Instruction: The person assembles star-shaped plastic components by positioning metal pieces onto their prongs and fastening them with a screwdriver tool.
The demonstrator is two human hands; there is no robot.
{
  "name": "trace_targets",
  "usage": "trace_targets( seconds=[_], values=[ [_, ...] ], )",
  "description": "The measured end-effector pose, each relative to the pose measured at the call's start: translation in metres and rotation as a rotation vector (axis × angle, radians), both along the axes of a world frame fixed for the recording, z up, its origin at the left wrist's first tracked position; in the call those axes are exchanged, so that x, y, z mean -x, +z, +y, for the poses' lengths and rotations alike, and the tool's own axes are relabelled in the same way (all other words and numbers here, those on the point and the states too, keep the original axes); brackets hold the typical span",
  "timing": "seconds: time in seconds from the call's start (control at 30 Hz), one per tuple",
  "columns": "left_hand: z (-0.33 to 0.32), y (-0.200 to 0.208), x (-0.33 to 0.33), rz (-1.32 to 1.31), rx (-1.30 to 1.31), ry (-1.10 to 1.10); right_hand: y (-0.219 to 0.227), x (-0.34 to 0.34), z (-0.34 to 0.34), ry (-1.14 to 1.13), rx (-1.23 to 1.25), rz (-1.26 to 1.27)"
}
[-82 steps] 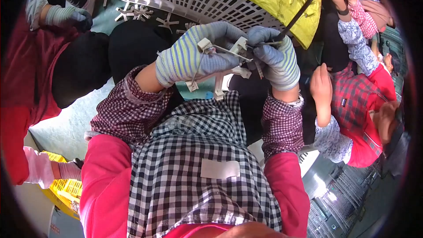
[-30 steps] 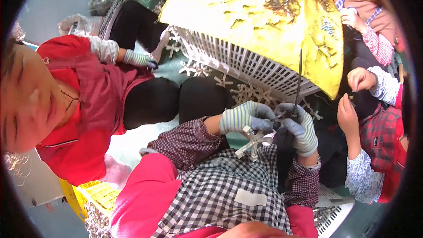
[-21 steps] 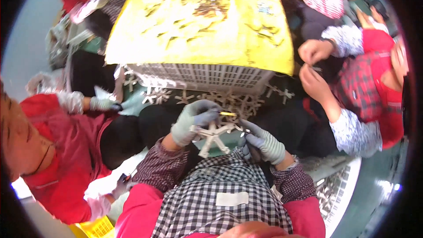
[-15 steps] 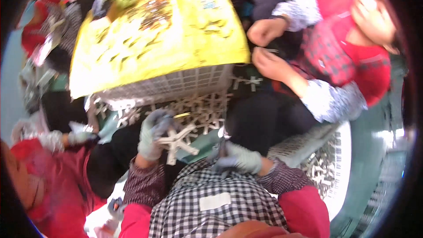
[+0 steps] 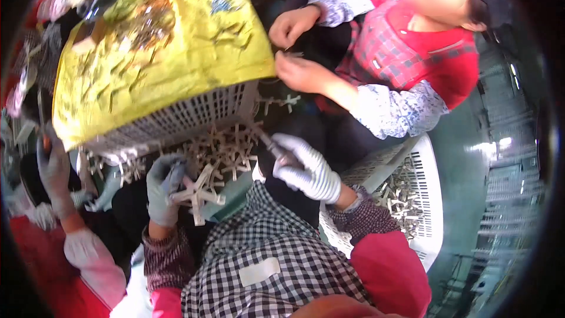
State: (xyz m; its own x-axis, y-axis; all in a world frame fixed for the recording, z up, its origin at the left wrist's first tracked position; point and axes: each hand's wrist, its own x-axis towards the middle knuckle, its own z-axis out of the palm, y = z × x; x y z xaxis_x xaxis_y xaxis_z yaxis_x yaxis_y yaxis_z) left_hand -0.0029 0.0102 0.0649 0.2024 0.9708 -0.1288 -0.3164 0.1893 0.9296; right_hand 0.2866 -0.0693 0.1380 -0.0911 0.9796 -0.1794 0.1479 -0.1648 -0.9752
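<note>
The pale, star-shaped piece is held up in the air by our left hand, its arms spreading out past the glove, in front of the near edge of the slotted white crate and resting on nothing that we can see. That hand is closed around one side of it, while our right hand is wrapped around a dark-handled tool, whose shaft slants up and left, apart from the piece. We judge this one piece to be midway through handling, since it has not been put down; blur keeps us from telling whether it is finished. Much seems left: many similar pieces lie heaped on the floor along the crate's near edge, and small strips are scattered over the yellow sheet on top, with a dark heap toward its far edge and blue bits near its far right corner. To our right, a white basket holds many small pale parts, though we cannot say whether they are done. Beyond, a co-worker brings two bare hands close together beside the sheet's right edge. Compared with the earliest frame, where our hands met at the piece, they are now well apart.
</note>
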Motion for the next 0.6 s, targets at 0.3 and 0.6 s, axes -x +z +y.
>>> trace_targets(
  seconds=[0.3, 0.6],
  values=[
    [-0.003, -0.001, 0.005, -0.121, -0.049, -0.157, 0.084, -0.012, 0.014, 0.292, -0.584, -0.775],
    [-0.012, 0.003, 0.000, -0.228, -0.008, -0.292, 0.130, -0.027, 0.033, 0.469, -0.485, -0.933]
  ],
)
